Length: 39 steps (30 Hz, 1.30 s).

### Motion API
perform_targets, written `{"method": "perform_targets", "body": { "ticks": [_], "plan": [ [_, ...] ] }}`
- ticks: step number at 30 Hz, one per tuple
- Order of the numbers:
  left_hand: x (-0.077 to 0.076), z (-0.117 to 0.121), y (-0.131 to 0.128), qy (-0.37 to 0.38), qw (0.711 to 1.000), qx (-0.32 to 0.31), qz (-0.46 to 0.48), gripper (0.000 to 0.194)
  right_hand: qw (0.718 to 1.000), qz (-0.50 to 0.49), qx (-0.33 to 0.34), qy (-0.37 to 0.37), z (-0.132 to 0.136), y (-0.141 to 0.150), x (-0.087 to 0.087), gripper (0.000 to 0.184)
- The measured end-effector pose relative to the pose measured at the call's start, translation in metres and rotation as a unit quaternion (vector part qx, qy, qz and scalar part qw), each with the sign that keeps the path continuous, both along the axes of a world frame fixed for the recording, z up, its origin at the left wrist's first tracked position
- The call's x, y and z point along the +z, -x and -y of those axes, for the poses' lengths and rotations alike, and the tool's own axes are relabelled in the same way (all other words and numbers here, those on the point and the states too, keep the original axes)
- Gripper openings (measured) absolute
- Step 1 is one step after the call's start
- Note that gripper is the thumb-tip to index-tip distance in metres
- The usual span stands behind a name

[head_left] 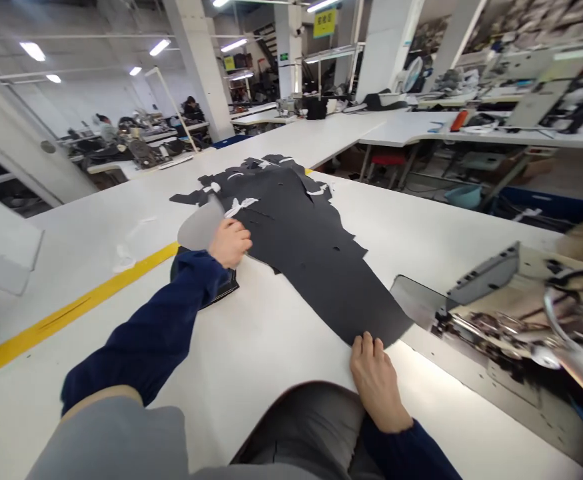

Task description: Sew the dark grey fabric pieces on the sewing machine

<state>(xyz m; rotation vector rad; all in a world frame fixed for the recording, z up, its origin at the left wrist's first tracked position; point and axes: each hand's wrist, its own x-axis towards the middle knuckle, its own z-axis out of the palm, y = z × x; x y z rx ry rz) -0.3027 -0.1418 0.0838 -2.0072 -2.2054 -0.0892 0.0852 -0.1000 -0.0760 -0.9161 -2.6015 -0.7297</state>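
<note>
A large dark grey fabric piece (301,240) stretches across the white table towards me. My right hand (377,383) has its fingers together on the near end of this fabric, gripping the edge; the thumb is hidden. My left hand (230,243) is closed, fingers curled, at the edge of a light grey, rounded sheet (201,225). Below that hand lies a small stack of black pieces (221,291), partly covered by the sleeve and sheet. White strips (241,207) rest on the dark fabric just beyond my left hand.
A sewing machine (511,327) stands at the right, close to the fabric's near end. More dark cut pieces (266,163) are heaped at the far end. Yellow tape (76,307) crosses the white table (271,340). Other workstations and people are farther back.
</note>
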Motion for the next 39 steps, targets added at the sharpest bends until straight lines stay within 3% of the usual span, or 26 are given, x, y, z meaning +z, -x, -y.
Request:
{"method": "perform_targets", "body": {
  "ticks": [2,4,6,8,10,12,14,17,21,25,32,35,39],
  "plan": [
    [-0.007,-0.041,-0.063,0.001,0.986,-0.166,-0.009,0.02,1.0,-0.011,-0.006,0.008,0.004,0.0,-0.002,0.032],
    [-0.031,-0.071,-0.135,0.011,0.934,-0.358,-0.008,0.019,1.0,-0.02,0.0,0.02,0.014,-0.007,-0.006,0.033],
    [-0.063,-0.084,-0.201,0.032,0.871,-0.489,0.018,0.021,0.999,-0.033,-0.002,0.037,0.03,-0.018,-0.009,0.035],
    [-0.096,-0.087,-0.247,0.051,0.852,-0.519,0.048,0.025,0.996,-0.053,-0.022,0.064,0.047,-0.031,-0.009,0.035],
    [-0.121,-0.085,-0.272,0.07,0.874,-0.478,0.06,0.04,0.99,-0.083,-0.051,0.106,0.062,-0.042,-0.006,0.035],
    [-0.136,-0.083,-0.28,0.095,0.896,-0.433,0.045,0.057,0.977,-0.125,-0.086,0.15,0.072,-0.051,-0.003,0.038],
    [-0.143,-0.081,-0.278,0.12,0.895,-0.43,0.021,0.061,0.961,-0.179,-0.116,0.176,0.077,-0.057,-0.002,0.043],
    [-0.143,-0.075,-0.267,0.14,0.883,-0.448,0.009,0.059,0.945,-0.247,-0.125,0.172,0.078,-0.06,-0.006,0.034],
    [-0.136,-0.075,-0.257,0.165,0.87,-0.464,0.022,0.058,0.946,-0.263,-0.085,0.168,0.076,-0.057,-0.012,0.024],
    [-0.129,-0.094,-0.266,0.173,0.861,-0.473,0.069,0.038,0.954,-0.229,-0.04,0.187,0.072,-0.057,-0.014,0.027],
    [-0.129,-0.134,-0.309,0.115,0.915,-0.384,0.052,0.026,0.965,-0.202,-0.025,0.167,0.071,-0.062,-0.015,0.029],
    [-0.128,-0.146,-0.319,0.116,0.912,-0.392,0.044,0.021,0.963,-0.204,-0.025,0.174,0.071,-0.062,-0.013,0.026],
    [-0.131,-0.156,-0.321,0.171,0.895,-0.406,0.071,0.019,0.966,-0.198,-0.025,0.165,0.07,-0.061,-0.01,0.026]
  ]
}}
